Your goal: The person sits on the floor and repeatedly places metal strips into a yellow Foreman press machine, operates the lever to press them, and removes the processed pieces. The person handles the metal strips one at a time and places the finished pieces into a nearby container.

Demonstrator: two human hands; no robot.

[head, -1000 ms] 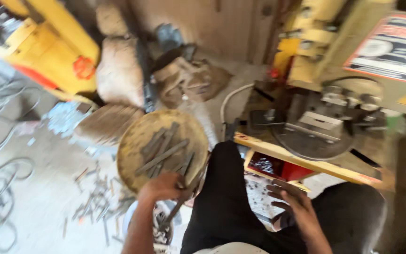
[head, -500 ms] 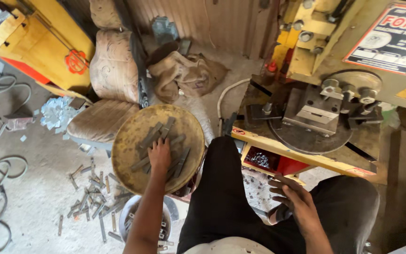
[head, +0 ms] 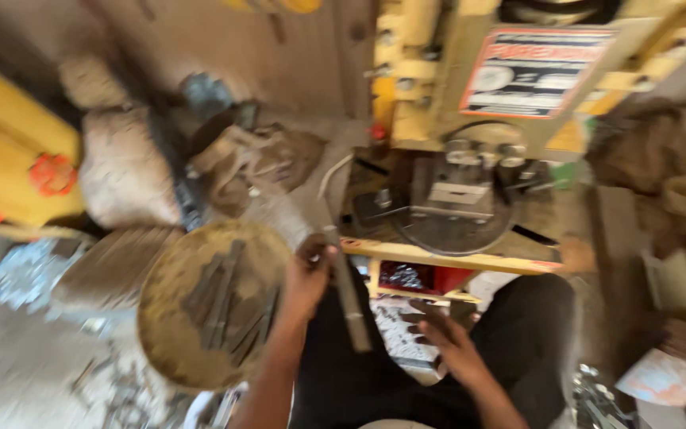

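My left hand [head: 305, 282] grips a grey metal bar [head: 346, 290] near its upper end, and the bar slants down over my dark-trousered lap. Just left of that hand stands a round, dusty tray [head: 170, 342] holding several more metal bars [head: 217, 295]. My right hand [head: 445, 335] hovers with fingers spread above my right thigh, holding nothing, just below the yellow ledge [head: 446, 258] of the press machine. The picture is blurred by motion.
A yellow press machine [head: 470, 103] with a round dark die plate [head: 450, 202] fills the upper right. Filled sacks [head: 125, 171] and crumpled cloth [head: 256, 159] lie at the back left. Loose metal pieces litter the floor [head: 25, 342] at the lower left.
My left hand has lifted a metal bar off the round tray and carried it right, toward the machine. The right hand has stayed over my thigh. The view has swung right.
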